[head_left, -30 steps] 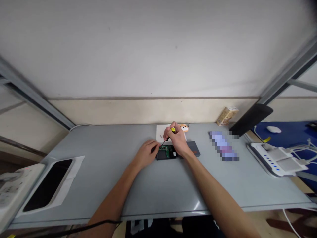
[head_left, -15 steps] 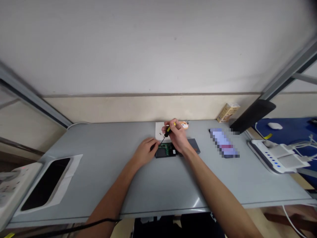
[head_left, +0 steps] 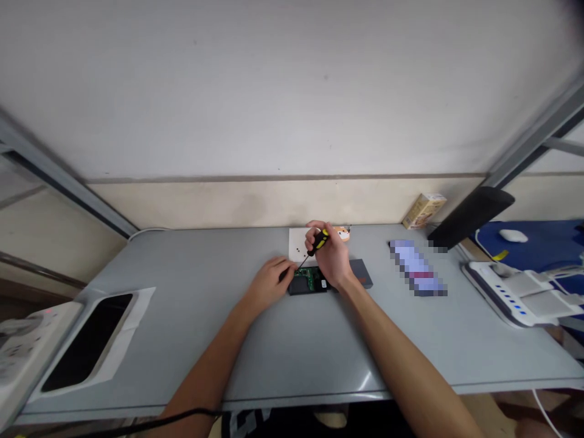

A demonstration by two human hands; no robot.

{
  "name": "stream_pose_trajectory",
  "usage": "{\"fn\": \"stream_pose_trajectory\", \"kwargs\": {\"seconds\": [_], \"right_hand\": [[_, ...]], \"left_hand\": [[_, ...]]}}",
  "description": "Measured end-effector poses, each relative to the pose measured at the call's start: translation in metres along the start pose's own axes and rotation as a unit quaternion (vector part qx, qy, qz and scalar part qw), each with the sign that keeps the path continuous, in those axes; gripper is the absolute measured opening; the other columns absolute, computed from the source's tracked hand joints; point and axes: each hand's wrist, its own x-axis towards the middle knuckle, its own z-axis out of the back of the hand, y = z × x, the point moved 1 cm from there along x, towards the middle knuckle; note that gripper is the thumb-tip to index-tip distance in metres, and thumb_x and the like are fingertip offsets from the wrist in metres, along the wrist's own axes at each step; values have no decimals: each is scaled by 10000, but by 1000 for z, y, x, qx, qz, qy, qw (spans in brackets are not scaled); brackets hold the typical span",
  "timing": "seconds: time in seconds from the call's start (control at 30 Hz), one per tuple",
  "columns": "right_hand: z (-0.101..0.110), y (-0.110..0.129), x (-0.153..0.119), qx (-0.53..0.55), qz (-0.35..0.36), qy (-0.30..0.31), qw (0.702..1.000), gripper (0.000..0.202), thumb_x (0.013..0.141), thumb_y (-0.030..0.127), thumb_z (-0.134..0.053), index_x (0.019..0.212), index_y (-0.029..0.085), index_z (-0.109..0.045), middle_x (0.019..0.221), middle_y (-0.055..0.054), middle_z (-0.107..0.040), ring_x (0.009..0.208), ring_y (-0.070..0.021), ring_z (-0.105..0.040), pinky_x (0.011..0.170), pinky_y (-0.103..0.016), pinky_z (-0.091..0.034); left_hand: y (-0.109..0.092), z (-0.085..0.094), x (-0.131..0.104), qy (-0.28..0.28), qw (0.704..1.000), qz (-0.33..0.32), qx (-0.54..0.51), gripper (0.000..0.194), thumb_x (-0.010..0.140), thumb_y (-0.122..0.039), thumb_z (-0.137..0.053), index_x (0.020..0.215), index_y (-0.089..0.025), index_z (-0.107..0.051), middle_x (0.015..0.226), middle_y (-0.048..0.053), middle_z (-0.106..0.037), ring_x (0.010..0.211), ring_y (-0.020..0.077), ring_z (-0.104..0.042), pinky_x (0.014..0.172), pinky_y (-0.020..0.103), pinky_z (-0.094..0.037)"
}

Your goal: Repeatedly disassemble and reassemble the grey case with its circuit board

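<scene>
A small opened black electronic device (head_left: 300,286) with a green circuit board (head_left: 312,277) lies flat on the grey table. My left hand (head_left: 269,283) holds its left end, fingers closed at the upper left corner; the fingertips are too small to make out fully. In my right hand (head_left: 335,260) is a screwdriver (head_left: 318,242) with a black and yellow handle, fingers wrapped around it. Its shaft slants down to the left, the tip at the board's upper left corner near my left fingertips. My right hand hides part of the device's right side.
Behind the device, white paper (head_left: 296,240) bears several tiny dark pieces, probably screws. A dark grey flat box (head_left: 362,272) lies to the right, with a phone (head_left: 417,267) farther right. A charging station (head_left: 506,295), carton (head_left: 423,211) and black-screened tablet or phone (head_left: 91,340) flank the table.
The view has shifted slightly, so everything sits a little lower and to the right. My right hand has turned on the screwdriver handle, showing more of it; the tip stays by the same corner.
</scene>
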Motion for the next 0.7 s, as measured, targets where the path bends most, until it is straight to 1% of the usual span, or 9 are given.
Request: {"fn": "stream_pose_trajectory", "kwargs": {"seconds": [0.07, 0.17, 0.3, 0.37, 0.47, 0.53, 0.6, 0.67, 0.7], "right_hand": [[1, 0, -1, 9, 0, 0, 1000, 322, 960, 500, -571, 971, 209, -708, 799, -15, -510, 713, -135, -502, 665, -285, -416], [3, -2, -2, -6, 7, 1, 1000, 260, 913, 473, -674, 904, 214, -694, 848, -21, -568, 779, -139, -564, 711, -283, -436], [5, -4, -3, -60, 12, 5, 998, 305, 885, 507, -713, 862, 233, -581, 836, 2, -618, 688, -134, -605, 655, -292, -441], [6, -5, -2, -90, 27, -2, 996, 343, 876, 501, -729, 850, 245, -502, 729, 33, -595, 618, -133, -580, 622, -291, -437], [7, -7, -1, -112, 51, -31, 992, 417, 872, 519, -728, 804, 254, -414, 586, 81, -460, 533, -118, -473, 591, -282, -418], [5, -6, 0, -117, 57, -42, 991, 417, 896, 588, -662, 795, 249, -439, 591, 73, -416, 534, -115, -424, 586, -281, -398], [2, -4, 0, -99, 42, -35, 994, 419, 932, 658, -547, 865, 244, -548, 642, 43, -439, 573, -128, -439, 605, -292, -402], [-1, -1, 0, -63, 15, -22, 998, 447, 953, 660, -488, 973, 239, -636, 710, 11, -487, 636, -146, -487, 638, -303, -425], [-1, 0, -1, -51, 5, -18, 999, 429, 952, 635, -507, 992, 236, -660, 744, -2, -512, 671, -152, -512, 660, -306, -438]], "left_hand": [[0, 0, 0, -1, 1000, 2, 1, 237, 1042, -256, -464, 995, -201, -690, 955, 45, -692, 933, 196, -616, 877, 346, -491], [1, -1, 0, -3, 1000, 4, 2, 239, 1038, -257, -474, 950, -198, -688, 906, 41, -679, 899, 193, -615, 852, 339, -491], [3, -1, 1, -1, 1000, 3, 1, 234, 1039, -247, -467, 986, -206, -692, 928, 41, -688, 912, 195, -622, 857, 344, -490], [3, -1, 1, -1, 1000, 0, -2, 240, 1044, -254, -457, 1010, -207, -690, 949, 43, -692, 933, 197, -624, 875, 351, -489], [4, -2, 0, 4, 1000, 2, -3, 244, 1047, -260, -451, 1007, -209, -686, 957, 43, -691, 945, 199, -623, 887, 355, -486], [4, -2, 0, 3, 1000, 4, -1, 239, 1042, -253, -454, 999, -209, -685, 953, 42, -690, 944, 201, -620, 884, 355, -484], [3, -2, 0, 2, 1000, 6, -1, 231, 1037, -247, -460, 995, -209, -684, 944, 40, -688, 939, 201, -617, 883, 353, -482], [2, -1, 1, 4, 1000, 9, -3, 228, 1033, -241, -463, 987, -209, -684, 935, 37, -684, 926, 198, -615, 871, 345, -481], [2, -1, 1, 6, 1000, 11, -3, 227, 1031, -241, -464, 982, -210, -684, 934, 36, -681, 919, 196, -614, 862, 340, -482]]}}
